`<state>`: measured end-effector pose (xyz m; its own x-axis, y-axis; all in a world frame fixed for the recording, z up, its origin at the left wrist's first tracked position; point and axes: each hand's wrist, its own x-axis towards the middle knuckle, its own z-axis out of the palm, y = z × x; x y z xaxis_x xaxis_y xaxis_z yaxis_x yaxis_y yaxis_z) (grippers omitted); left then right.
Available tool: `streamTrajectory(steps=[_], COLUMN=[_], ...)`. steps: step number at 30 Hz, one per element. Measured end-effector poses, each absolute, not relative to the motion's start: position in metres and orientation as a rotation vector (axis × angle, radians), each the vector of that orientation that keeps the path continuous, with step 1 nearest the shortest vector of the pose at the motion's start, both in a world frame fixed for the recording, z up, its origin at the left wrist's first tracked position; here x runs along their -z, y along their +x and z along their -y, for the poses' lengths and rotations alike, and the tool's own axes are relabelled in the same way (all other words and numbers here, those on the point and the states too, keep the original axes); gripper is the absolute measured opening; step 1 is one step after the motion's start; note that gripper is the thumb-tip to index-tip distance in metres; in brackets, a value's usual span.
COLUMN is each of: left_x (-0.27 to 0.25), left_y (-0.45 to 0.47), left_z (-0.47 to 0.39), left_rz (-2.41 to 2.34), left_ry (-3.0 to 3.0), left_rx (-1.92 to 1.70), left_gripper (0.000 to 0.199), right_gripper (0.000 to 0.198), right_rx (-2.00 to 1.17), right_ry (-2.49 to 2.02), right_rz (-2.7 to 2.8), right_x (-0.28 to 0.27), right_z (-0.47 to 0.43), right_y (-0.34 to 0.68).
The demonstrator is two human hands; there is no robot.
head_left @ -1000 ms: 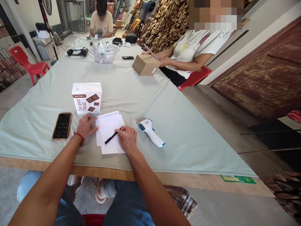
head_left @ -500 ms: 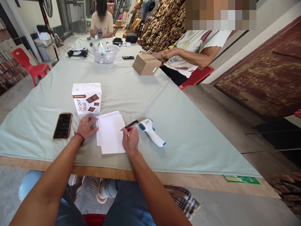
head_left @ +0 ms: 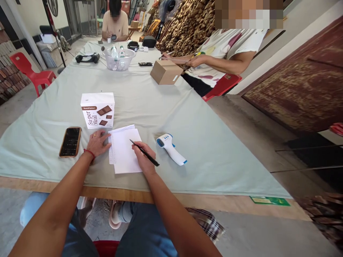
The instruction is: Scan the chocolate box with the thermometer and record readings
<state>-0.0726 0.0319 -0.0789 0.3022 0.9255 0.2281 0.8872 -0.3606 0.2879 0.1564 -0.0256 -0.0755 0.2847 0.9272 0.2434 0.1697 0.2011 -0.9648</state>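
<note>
My right hand [head_left: 145,156] grips a black pen [head_left: 147,154], its tip pointing up and left over the white paper [head_left: 126,151]. The sheets lie stacked and slightly askew, with faint marks along the left edge. My left hand [head_left: 98,143] rests with fingers spread, the fingertips at the paper's left edge. Behind it stands a white box [head_left: 98,110] with brown squares printed on it. A phone [head_left: 70,142] lies left of that hand. To the right of my right hand is a white and blue infrared thermometer [head_left: 171,149].
A cardboard box [head_left: 166,72] sits on the green cloth [head_left: 214,157] before a seated person at the right. Farther back are a clear basin [head_left: 120,60] of bottles and a black headset-like device [head_left: 87,58]. Another person sits at the far end. A red chair [head_left: 32,74] stands left.
The pen has turned in my right hand, from pointing down and left to slanting with its tip up and left. My left hand keeps its place. The seated person's hands at the right shifted.
</note>
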Motion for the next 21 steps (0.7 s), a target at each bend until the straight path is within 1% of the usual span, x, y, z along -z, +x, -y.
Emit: streamTrajectory(steps=[3, 7, 21], left_x=[0.0785, 0.078, 0.0789], left_y=[-0.0738, -0.0744, -0.074], left_z=[-0.0321, -0.0319, -0.0317], left_rz=[-1.71, -1.699, -1.704], left_ry=[2.414, 2.393, 2.395], left_rx=[-0.568, -0.607, -0.622], left_gripper=[0.049, 0.046, 0.046], right_gripper=[0.02, 0.024, 0.021], right_rx=[-0.714, -0.693, -0.663], right_ry=[-1.341, -1.382, -1.424], right_rz=[1.127, 1.095, 1.153], right_x=[0.0765, 0.077, 0.0766], right_z=[0.0246, 0.0237, 0.0238], right_y=[0.1554, 0.1553, 0.1545])
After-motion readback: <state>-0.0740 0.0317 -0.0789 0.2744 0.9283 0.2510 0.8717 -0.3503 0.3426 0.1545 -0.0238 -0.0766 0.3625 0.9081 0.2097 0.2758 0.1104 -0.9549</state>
